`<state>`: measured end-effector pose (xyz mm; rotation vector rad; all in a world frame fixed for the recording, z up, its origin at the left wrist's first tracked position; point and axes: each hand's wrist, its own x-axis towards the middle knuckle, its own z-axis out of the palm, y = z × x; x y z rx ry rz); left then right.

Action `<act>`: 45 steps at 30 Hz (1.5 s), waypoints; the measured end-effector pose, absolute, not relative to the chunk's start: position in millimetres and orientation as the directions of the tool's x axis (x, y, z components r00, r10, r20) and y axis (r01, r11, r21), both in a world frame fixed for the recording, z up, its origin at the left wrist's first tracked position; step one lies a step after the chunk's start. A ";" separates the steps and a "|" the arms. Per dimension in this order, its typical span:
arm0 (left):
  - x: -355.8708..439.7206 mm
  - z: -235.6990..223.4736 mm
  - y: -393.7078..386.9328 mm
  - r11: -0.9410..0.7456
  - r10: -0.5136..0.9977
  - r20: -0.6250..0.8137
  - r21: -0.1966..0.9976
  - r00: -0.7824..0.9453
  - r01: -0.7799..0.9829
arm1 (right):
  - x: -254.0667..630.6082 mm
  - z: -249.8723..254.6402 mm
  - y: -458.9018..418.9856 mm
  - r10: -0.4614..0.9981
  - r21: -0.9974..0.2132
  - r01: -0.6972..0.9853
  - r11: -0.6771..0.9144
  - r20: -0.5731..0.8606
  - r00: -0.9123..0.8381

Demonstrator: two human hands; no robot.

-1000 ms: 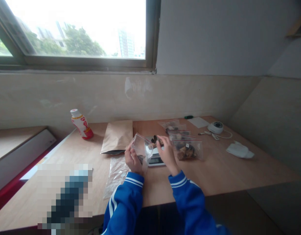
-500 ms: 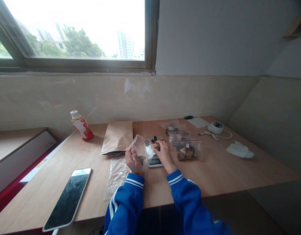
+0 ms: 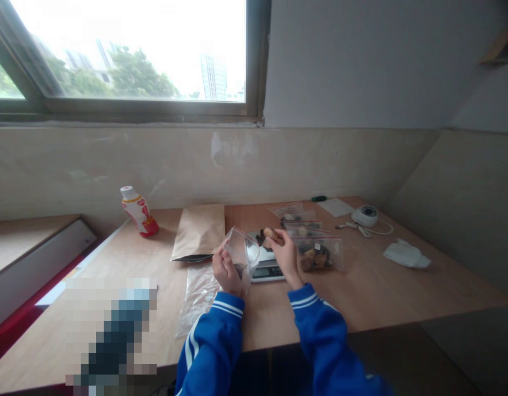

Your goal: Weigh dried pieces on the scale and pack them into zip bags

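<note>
A wooden table [image 3: 381, 291] bears a bottle [image 3: 140, 213], paper pouch [image 3: 199, 232], scale [image 3: 269, 271], filled bags [image 3: 317, 254] and white camera [image 3: 365, 216].

L hand [image 3: 228, 269] holds clear bag [image 3: 242, 250]; R hand [image 3: 284, 248] grips brown pc [image 3: 273, 236].

The held piece [image 3: 271, 233] at five o'clock is tan and brown, white stripes band the blue sleeves [image 3: 218, 333] at five and seven, the pouch [image 3: 200, 231] at eight is brown, the bottle [image 3: 138, 213] at nine white and red.

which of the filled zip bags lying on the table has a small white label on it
The frontmost bag in the row right of the scale; the bags behind it show none.
</note>
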<state>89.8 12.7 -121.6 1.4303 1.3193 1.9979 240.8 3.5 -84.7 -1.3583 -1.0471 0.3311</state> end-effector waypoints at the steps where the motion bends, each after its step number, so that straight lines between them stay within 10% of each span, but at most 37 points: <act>1: 89.8 -122.1 13.1 -0.502 0.722 0.548 0.835 -0.423 0.224 | 238.5 -78.6 2.9 0.733 -0.908 0.321 0.270 0.410 0.542; 11: 90.0 -124.1 14.0 -0.483 0.760 0.522 0.852 -0.387 0.200 | 207.8 -46.1 -0.7 0.885 -0.875 0.271 0.402 0.447 0.131; 22: 90.1 -121.6 13.0 -0.467 0.761 0.513 0.858 -0.397 0.212 | 282.1 -132.7 27.8 0.873 -0.599 0.788 0.142 0.450 0.185; 45: 91.3 -126.9 15.9 -0.460 0.770 0.499 0.866 -0.398 0.197 | 229.5 -45.8 -3.3 0.823 -0.796 0.409 0.447 0.545 0.160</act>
